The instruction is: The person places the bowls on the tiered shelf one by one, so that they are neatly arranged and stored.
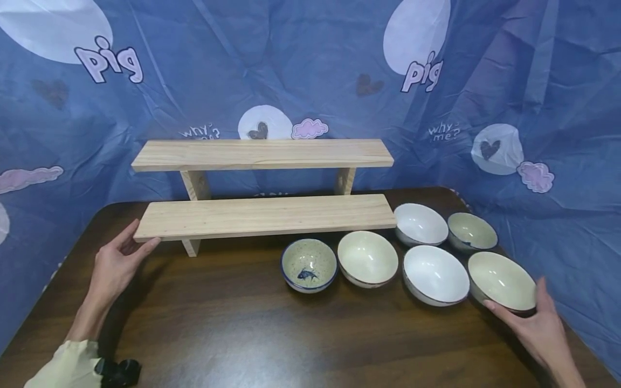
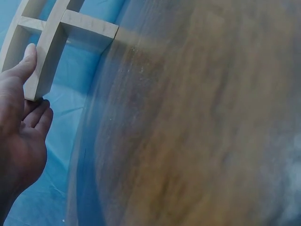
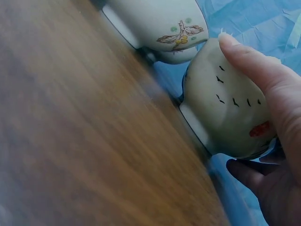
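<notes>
At the left, my left hand (image 1: 114, 267) holds the end of the lower board of a two-tier wooden shelf (image 1: 267, 215). In the left wrist view, the thumb (image 2: 29, 61) lies on one face of the board and the fingers curl at its end. My right hand (image 1: 540, 328) grips a cream bowl (image 1: 502, 280) at the far right, its thumb on the near side. From the right wrist, this bowl (image 3: 221, 99) shows small dark marks and a red patch outside; its foot appears to rest on the table. Some right fingers are hidden behind it.
Beside the held bowl stand a white bowl (image 1: 435, 275) and a greenish bowl (image 1: 471, 231). Another white bowl (image 1: 421, 223), a second cream bowl (image 1: 367, 258) and a blue-rimmed fish bowl (image 1: 309, 265) are near the shelf. A blue printed cloth (image 1: 310, 64) hangs behind the brown table (image 1: 233, 323).
</notes>
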Available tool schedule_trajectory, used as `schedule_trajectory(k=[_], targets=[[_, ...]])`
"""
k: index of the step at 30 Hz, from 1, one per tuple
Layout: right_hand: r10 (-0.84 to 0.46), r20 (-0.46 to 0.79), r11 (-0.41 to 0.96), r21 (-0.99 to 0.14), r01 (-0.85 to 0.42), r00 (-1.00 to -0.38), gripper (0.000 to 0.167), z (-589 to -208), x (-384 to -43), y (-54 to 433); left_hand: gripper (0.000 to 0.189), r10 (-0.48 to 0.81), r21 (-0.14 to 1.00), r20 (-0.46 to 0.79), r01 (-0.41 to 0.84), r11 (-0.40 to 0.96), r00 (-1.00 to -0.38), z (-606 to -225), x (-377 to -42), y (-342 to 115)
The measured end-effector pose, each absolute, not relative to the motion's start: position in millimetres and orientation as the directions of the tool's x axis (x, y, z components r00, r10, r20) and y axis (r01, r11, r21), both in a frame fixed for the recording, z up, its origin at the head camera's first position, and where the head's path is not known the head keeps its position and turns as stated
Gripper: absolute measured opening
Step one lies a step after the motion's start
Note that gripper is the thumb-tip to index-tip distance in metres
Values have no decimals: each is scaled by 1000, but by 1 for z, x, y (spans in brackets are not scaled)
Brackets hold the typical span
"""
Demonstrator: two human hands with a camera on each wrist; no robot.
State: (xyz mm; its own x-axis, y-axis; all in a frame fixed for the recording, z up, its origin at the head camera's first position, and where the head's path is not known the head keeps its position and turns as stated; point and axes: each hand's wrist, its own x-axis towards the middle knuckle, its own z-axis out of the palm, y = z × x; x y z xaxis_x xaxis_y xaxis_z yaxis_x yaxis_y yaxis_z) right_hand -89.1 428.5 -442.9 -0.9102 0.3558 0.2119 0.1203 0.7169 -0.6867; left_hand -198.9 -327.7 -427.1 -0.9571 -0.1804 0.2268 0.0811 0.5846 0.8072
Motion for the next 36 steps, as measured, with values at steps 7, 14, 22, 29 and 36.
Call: schedule_trajectory(k=[7,14,22,29,36], targets=[[348,223,707,-700,98,-911,119,-447,-89,429,81,-188,778,233,67,625,-954,-430,-201,-329],[419,223,695,-703,152,-880,118,-449,-87,426,77,-226,765,245,45,642,-943,-431,-203,-329],[529,173,619,-749,238,-831,119,-448,-87,420,73,-231,764,280,70,642,-932,-432,-204,-330],[581,226,573,-796,195,-782,113,-449,-84,415,71,-248,764,278,57,643,-928,-434,-204,-330],[624,334,538,-840,78,-707,104,-444,-81,411,71,-242,746,274,47,665,-931,-433,-206,-328]])
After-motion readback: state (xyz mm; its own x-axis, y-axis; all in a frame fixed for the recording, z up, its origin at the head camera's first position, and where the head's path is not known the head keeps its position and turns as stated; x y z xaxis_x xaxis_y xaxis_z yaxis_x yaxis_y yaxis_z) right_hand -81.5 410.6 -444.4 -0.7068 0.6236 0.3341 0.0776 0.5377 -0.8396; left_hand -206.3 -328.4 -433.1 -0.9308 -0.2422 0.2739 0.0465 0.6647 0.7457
